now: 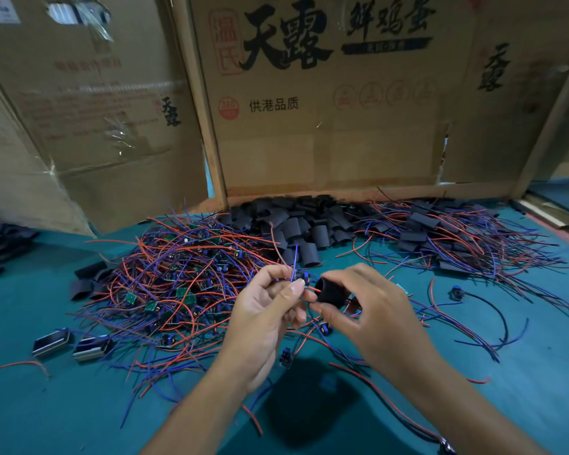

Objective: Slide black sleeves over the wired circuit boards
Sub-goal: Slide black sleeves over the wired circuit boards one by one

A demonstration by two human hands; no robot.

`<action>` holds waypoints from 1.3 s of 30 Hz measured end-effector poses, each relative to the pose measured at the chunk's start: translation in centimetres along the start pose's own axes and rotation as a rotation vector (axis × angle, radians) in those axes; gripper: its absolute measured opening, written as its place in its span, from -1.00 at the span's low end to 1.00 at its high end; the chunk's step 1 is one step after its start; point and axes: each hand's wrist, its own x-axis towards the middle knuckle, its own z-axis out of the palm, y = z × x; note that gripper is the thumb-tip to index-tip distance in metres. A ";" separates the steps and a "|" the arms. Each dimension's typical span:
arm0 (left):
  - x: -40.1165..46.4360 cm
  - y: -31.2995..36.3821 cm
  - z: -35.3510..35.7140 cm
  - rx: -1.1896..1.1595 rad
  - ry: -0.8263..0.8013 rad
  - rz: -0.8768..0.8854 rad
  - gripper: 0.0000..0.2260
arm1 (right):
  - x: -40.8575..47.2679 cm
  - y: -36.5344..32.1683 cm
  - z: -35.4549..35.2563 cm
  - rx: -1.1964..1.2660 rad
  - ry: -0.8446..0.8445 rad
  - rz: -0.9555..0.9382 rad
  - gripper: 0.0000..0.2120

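A teal counter (pixel 30 405) carries the work, walled at its far edge by upright cardboard boxes (pixel 326 110) printed with black characters, with a wooden frame post (pixel 204 103) between them. The left hand (pixel 266 320) pinches a small wired circuit board (pixel 302 277) between thumb and fingertips, its red and blue leads rising above the fingers. Just to its right, the right hand (pixel 372 310) grips a black sleeve (pixel 331 292) with its open mouth facing the board, close to it but not yet over it. Left of and beyond the left hand lies a tangled heap of wired boards (pixel 178 284); beyond both hands sits a pile of loose sleeves (pixel 296 224), and beyond the right hand a spread of sleeved boards (pixel 457 238). Stray wires trail under the wrists. Bare teal shows nearest the person, left of the forearms and at the right edge.
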 end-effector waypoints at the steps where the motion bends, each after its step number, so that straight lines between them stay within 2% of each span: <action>1: 0.1 0.0 -0.2 0.034 0.000 0.017 -0.77 | 0.0 0.0 -0.1 0.009 -0.002 -0.005 -0.73; 4: 0.1 -0.1 -0.5 0.069 -0.003 0.040 -0.83 | 0.1 0.0 -0.2 0.033 0.005 -0.018 -0.71; 8: 0.2 -0.3 -0.6 0.061 -0.033 0.038 -0.75 | 0.0 0.2 -0.1 0.024 0.010 -0.020 -0.69; 12: 0.3 -0.3 -0.8 0.088 -0.057 0.069 -0.78 | 0.0 0.2 -0.1 0.022 0.024 -0.041 -0.70; 18: 0.2 -0.2 -1.0 0.312 -0.034 0.119 -0.83 | -0.2 -0.1 0.2 0.040 0.000 -0.071 -0.71; 23: -0.1 0.0 -0.7 0.388 -0.071 0.129 -0.86 | 0.0 0.3 0.3 0.036 0.039 -0.033 -0.73; 26: -0.1 0.1 -0.6 0.415 -0.030 0.155 -0.85 | -0.1 0.2 0.5 0.041 0.020 -0.046 -0.73; 31: 0.0 0.2 -0.7 0.335 -0.005 0.109 -0.90 | -0.3 0.1 0.8 0.048 0.018 -0.072 -0.70; 37: 0.1 0.2 -0.6 0.091 -0.057 -0.111 -0.85 | -0.3 0.0 1.1 0.056 -0.024 -0.072 -0.67; 39: 0.1 0.4 -0.6 0.009 -0.070 -0.184 -0.90 | -0.3 0.0 1.1 0.074 -0.043 -0.085 -0.66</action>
